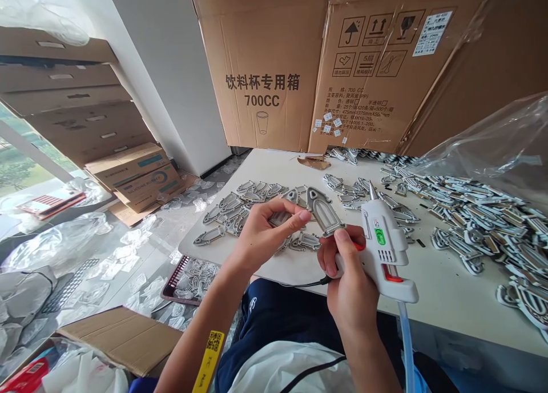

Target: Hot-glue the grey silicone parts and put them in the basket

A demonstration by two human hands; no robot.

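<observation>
My left hand (261,233) pinches a grey moulded cutout (322,210) between thumb and fingers, holding it up above the white table (428,293). My right hand (353,284) is wrapped around the grip of a white hot glue gun (381,247), whose metal nozzle points up and away. The fingertips of my right hand are just below the cutout. A loose group of similar grey cutouts (240,207) lies on the table under and beyond my left hand. A black cord (308,284) runs from the gun's base.
A large heap of striped cutouts (475,224) and a clear plastic bag (483,136) fill the table's right side. Big cardboard cartons (261,56) stand behind the table. A red tray of pieces (188,279) sits low on the left, among plastic scraps on the floor.
</observation>
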